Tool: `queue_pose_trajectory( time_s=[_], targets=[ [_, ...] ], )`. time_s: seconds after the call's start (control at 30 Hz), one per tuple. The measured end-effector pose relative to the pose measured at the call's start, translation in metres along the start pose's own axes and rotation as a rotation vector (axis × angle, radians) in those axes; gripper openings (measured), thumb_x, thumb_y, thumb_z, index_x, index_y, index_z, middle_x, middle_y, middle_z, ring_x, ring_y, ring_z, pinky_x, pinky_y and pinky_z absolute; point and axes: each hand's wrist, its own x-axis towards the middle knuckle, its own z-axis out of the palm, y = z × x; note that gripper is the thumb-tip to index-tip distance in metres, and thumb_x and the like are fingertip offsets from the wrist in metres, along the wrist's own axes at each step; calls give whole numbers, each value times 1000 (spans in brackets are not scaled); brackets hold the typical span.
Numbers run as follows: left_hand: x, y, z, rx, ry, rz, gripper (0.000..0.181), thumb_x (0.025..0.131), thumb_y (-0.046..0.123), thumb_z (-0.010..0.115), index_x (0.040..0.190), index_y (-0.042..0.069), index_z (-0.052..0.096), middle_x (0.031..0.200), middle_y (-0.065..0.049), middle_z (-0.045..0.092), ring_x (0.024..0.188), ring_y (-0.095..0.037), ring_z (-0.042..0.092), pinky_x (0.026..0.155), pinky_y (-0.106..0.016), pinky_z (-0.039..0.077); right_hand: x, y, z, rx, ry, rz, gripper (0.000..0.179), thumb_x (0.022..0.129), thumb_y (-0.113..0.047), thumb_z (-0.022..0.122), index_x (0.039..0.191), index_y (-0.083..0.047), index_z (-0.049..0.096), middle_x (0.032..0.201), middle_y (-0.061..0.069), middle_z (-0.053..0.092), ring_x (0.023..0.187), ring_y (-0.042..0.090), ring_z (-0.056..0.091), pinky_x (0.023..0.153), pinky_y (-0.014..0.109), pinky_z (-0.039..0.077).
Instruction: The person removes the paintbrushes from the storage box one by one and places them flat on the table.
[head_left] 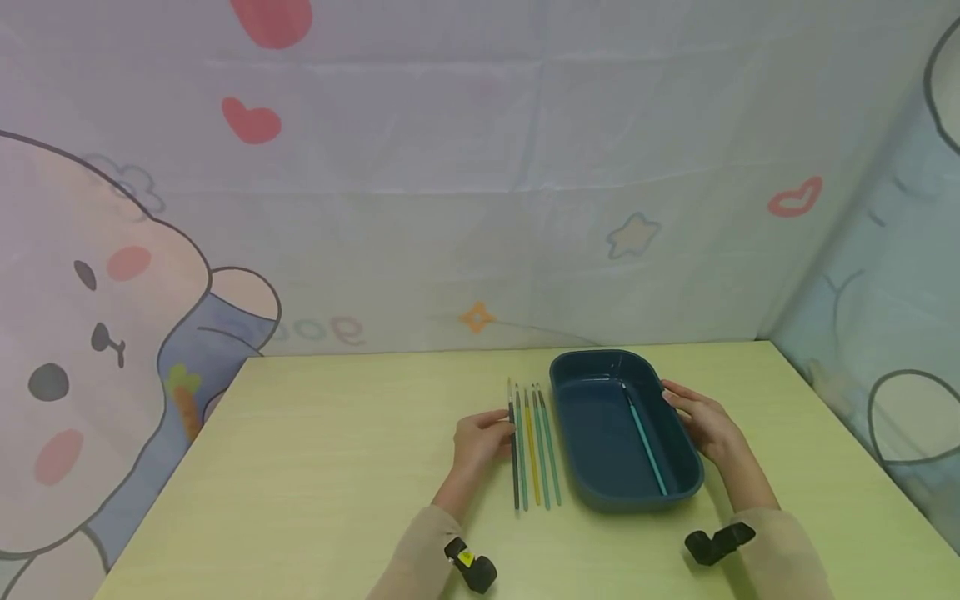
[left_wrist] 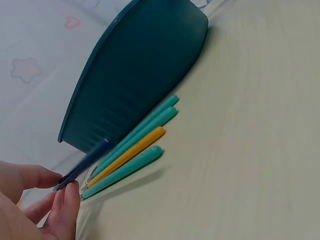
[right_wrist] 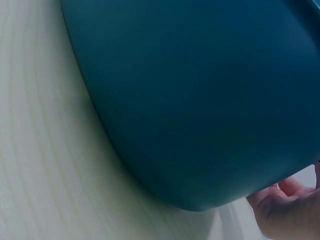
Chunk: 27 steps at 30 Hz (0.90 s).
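In the head view my left hand (head_left: 482, 437) pinches a dark-handled paintbrush (head_left: 514, 467) between thumb and fingers. The left wrist view shows that dark paintbrush (left_wrist: 89, 162) raised off the table, its handle end pointing toward the tray. Just right of it, several thin paintbrushes with green handles and one yellow paintbrush (head_left: 533, 458) lie side by side. A dark blue tray (head_left: 600, 446) stands to their right, with a teal paintbrush (head_left: 647, 442) lying inside. My right hand (head_left: 707, 425) holds the tray's right side near the rim; its fingers are partly hidden in the right wrist view.
The pale wooden table (head_left: 337, 467) reaches back to a printed cloth backdrop (head_left: 420, 250). Another cloth hangs along the right side. A small black camera (head_left: 472, 567) sits on the left wrist and another black camera (head_left: 718, 543) on the right.
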Motion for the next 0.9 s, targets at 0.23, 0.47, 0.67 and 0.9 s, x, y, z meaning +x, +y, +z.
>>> queue_pose_trajectory(
  time_s=[0.23, 0.47, 0.67, 0.9],
  targets=[
    [7, -5, -1, 96, 50, 4, 30, 81, 4, 67, 110, -2, 70, 94, -19, 73, 62, -11, 67, 52, -21, 57, 0, 0, 1, 8, 0, -3, 16, 95, -31, 59, 104, -43, 65, 95, -25, 59, 89, -3, 63, 80, 21, 55],
    [10, -7, 1, 164, 56, 53, 28, 80, 0, 67, 107, -6, 70, 92, -20, 73, 56, -9, 64, 50, -21, 57, 0, 0, 0, 6, 1, 1, 16, 96, -31, 58, 103, -44, 64, 94, -25, 58, 89, -3, 63, 79, 21, 55],
    [12, -7, 2, 212, 69, 74, 27, 80, -1, 68, 106, -6, 70, 92, -19, 73, 57, -11, 66, 51, -22, 58, -2, -1, 2, -4, 2, 9, 23, 96, -31, 58, 116, -41, 61, 95, -24, 58, 90, -2, 62, 80, 22, 55],
    [15, -10, 3, 277, 86, 107, 25, 79, 0, 69, 104, -6, 71, 92, -18, 73, 55, -10, 65, 50, -22, 57, -1, -1, 1, -5, -1, 11, 23, 96, -31, 58, 116, -41, 61, 96, -24, 59, 91, -1, 61, 81, 22, 55]
  ],
)
